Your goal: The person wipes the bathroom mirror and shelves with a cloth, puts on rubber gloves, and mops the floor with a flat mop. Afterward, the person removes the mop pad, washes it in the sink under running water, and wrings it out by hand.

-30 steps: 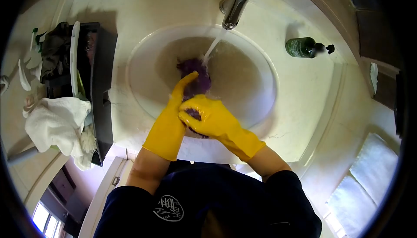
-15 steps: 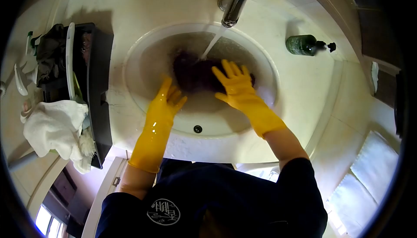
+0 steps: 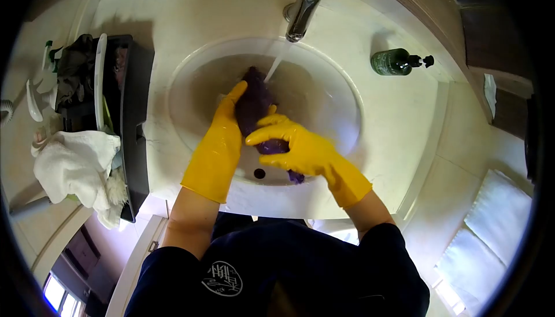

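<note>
A wet, dark purple cloth (image 3: 252, 106) is bunched up between my two hands over the sink (image 3: 186, 77), partly out of the murky water. My left hand (image 3: 227, 121), in a yellow rubber glove, grips its left side; some of those fingers are hidden behind the cloth. In a matching glove, my right hand (image 3: 298, 146) has its fingers curled round the lower part, and a purple end hangs below toward the sink's near rim. Water runs from the chrome faucet (image 3: 303, 19) down beside the top of the cloth.
A green pump bottle (image 3: 392, 62) stands on the counter at the right. At the left is a dark grey caddy (image 3: 136, 109) with dark cloths and a white-handled item, and a white towel (image 3: 78, 163) drapes over it. The overflow hole (image 3: 259, 173) shows at the sink's near side.
Both hands were spread over the water with the cloth lying submerged. Now they have come together and lifted the cloth, turning it more upright; the right hand moved left and nearer to me.
</note>
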Motion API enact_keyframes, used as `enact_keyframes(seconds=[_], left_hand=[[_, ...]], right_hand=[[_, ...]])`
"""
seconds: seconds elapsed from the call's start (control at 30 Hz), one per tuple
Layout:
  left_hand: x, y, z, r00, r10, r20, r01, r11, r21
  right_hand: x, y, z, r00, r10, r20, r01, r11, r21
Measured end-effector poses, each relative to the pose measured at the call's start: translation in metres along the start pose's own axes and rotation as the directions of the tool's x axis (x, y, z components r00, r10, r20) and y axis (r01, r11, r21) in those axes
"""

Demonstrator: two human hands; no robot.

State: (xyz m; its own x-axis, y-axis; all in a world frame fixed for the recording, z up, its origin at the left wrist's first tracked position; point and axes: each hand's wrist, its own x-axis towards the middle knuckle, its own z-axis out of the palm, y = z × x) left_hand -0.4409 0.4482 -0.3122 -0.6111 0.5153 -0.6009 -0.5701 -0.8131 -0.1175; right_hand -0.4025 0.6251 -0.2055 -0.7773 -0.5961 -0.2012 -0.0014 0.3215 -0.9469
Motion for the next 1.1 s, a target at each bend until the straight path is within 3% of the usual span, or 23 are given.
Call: enact_keyframes(seconds=[0.07, 0.13, 0.2, 0.23, 0.27, 0.3, 0.33, 0.37, 0.4, 0.43, 0.47, 0.5, 0.53, 0.57, 0.6, 0.63, 0.73, 0.77, 0.87, 0.93, 1.0, 1.07, 1.1], left_hand=[[-0.007, -0.014, 0.004, 0.99, 0.013, -0.143, 0.013, 0.984, 0.178], [-0.014, -0.029, 0.014, 0.997, 0.073, -0.017, -0.064, 0.948, 0.312], [-0.018, -0.041, 0.021, 0.989, 0.02, -0.149, 0.014, 0.976, 0.219], [-0.024, -0.043, 0.026, 0.954, -0.051, -0.294, 0.106, 0.979, 0.173], [-0.017, -0.047, 0.016, 0.954, -0.052, -0.294, 0.105, 0.98, 0.167], [-0.01, -0.05, 0.006, 0.966, 0.245, -0.087, -0.112, 0.693, 0.712], [-0.009, -0.05, -0.006, 0.952, 0.305, 0.027, -0.271, 0.797, 0.54], [-0.01, -0.05, -0.011, 0.922, 0.361, 0.141, -0.387, 0.864, 0.322], [-0.022, -0.043, 0.002, 0.919, 0.366, 0.146, -0.394, 0.862, 0.318], [-0.039, -0.031, 0.014, 0.926, 0.368, -0.083, -0.292, 0.84, 0.458], [-0.051, -0.021, 0.021, 0.874, 0.38, -0.302, -0.158, 0.81, 0.564], [-0.056, -0.011, 0.014, 0.876, 0.381, -0.294, -0.165, 0.811, 0.561], [-0.061, -0.002, 0.002, 0.802, 0.498, -0.33, -0.188, 0.735, 0.651], [-0.068, 0.0, -0.007, 0.709, 0.607, -0.359, -0.185, 0.651, 0.736], [-0.074, -0.002, -0.009, 0.705, 0.606, -0.37, -0.175, 0.653, 0.736], [-0.077, -0.001, -0.007, 0.706, 0.618, -0.346, -0.198, 0.642, 0.741], [-0.079, 0.001, -0.011, 0.723, 0.615, -0.315, -0.225, 0.64, 0.734], [-0.08, 0.001, -0.014, 0.739, 0.599, -0.308, -0.23, 0.655, 0.72], [-0.084, 0.001, -0.021, 0.716, 0.607, -0.345, -0.26, 0.69, 0.675], [-0.091, 0.003, -0.026, 0.705, 0.613, -0.356, -0.27, 0.697, 0.665], [-0.096, 0.004, -0.03, 0.691, 0.621, -0.369, -0.285, 0.704, 0.651], [-0.102, 0.0, -0.029, 0.757, 0.562, -0.333, -0.305, 0.754, 0.581], [-0.103, -0.001, -0.026, 0.754, 0.567, -0.332, -0.306, 0.75, 0.586]], right_hand=[[0.001, -0.008, 0.007, 1.0, 0.019, 0.02, -0.02, 0.999, 0.046], [0.003, -0.009, 0.014, 0.998, 0.039, 0.045, -0.044, 0.994, 0.096], [0.0, -0.005, 0.023, 0.977, 0.179, -0.112, -0.186, 0.981, -0.049], [-0.001, 0.002, 0.025, 0.96, 0.151, -0.235, -0.173, 0.982, -0.077], [-0.001, 0.015, 0.023, 0.961, 0.153, -0.23, -0.175, 0.981, -0.079], [0.002, 0.03, 0.016, 0.927, 0.086, -0.365, -0.187, 0.95, -0.251], [0.003, 0.039, 0.011, 0.877, -0.009, -0.48, -0.216, 0.885, -0.412], [0.002, 0.037, 0.007, 0.88, -0.014, -0.476, -0.21, 0.885, -0.416], [0.0, 0.034, 0.002, 0.914, -0.004, -0.407, -0.207, 0.857, -0.472], [-0.003, 0.029, -0.004, 0.942, 0.017, -0.336, -0.203, 0.824, -0.528], [-0.004, 0.025, -0.013, 0.941, -0.078, -0.328, -0.131, 0.812, -0.569], [-0.001, 0.012, -0.023, 0.933, -0.174, -0.316, -0.058, 0.792, -0.608], [0.003, -0.007, -0.041, 0.915, -0.143, -0.378, -0.147, 0.753, -0.641], [0.015, -0.014, -0.066, 0.861, -0.29, -0.417, -0.095, 0.715, -0.693], [0.026, -0.05, -0.08, 0.769, -0.403, -0.496, -0.105, 0.686, -0.72], [0.047, -0.054, -0.098, 0.638, -0.64, -0.429, -0.012, 0.548, -0.836], [0.096, -0.054, -0.107, 0.68, -0.629, -0.377, 0.058, 0.558, -0.828], [0.107, -0.04, -0.096, 0.637, -0.676, -0.37, 0.037, 0.507, -0.861], [0.105, -0.029, -0.08, 0.705, -0.626, -0.334, -0.058, 0.418, -0.907], [0.084, -0.029, -0.051, 0.756, -0.596, -0.272, 0.031, 0.448, -0.894], [0.067, -0.006, -0.002, 0.93, -0.368, -0.024, 0.211, 0.585, -0.784], [0.058, 0.033, 0.037, 0.997, -0.027, -0.076, -0.046, 0.579, -0.814], [0.06, 0.062, 0.051, 0.994, 0.039, -0.106, -0.11, 0.533, -0.839]])
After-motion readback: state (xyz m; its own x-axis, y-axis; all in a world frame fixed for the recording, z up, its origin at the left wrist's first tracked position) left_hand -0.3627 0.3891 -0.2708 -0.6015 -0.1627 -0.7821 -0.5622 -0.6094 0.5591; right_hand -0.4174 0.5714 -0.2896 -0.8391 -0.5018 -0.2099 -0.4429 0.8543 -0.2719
